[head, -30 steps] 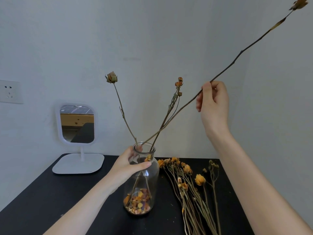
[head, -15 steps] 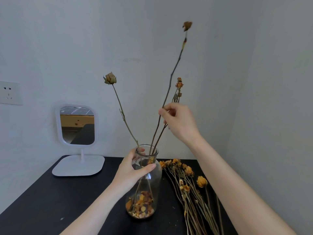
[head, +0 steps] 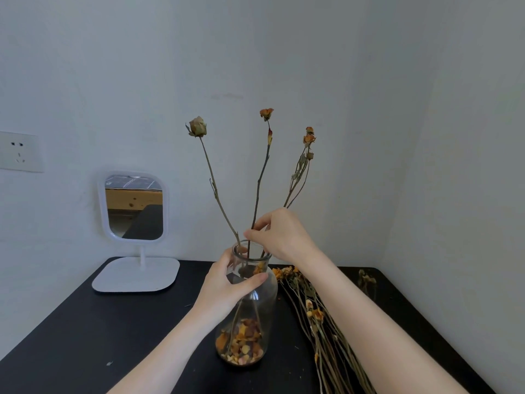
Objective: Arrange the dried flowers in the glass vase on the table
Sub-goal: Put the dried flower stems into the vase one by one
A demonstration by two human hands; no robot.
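Note:
A clear glass vase (head: pixel 262 311) with dried petals at its bottom stands on the black table (head: pixel 85 336). My left hand (head: pixel 227 285) grips its neck. Three dried flowers rise from the mouth: a pale bud (head: pixel 197 127) leaning left, an orange-headed stem (head: pixel 262 172) in the middle and a small cluster (head: pixel 308 140) leaning right. My right hand (head: pixel 281 234) pinches the middle stem just above the rim. A bundle of loose dried flowers (head: pixel 318 317) lies on the table right of the vase, partly hidden by my right forearm.
A white stand mirror (head: pixel 133 206) stands at the table's back left, its base (head: pixel 136 275) on the tabletop. A wall socket (head: pixel 20 152) is at far left. White walls meet in a corner behind and to the right. A small dried sprig (head: pixel 366 280) lies at the back right.
My right hand has lowered the long stem into the vase, tipping it from slanting right to nearly upright, and has come down close to the rim. My left hand stays on the neck.

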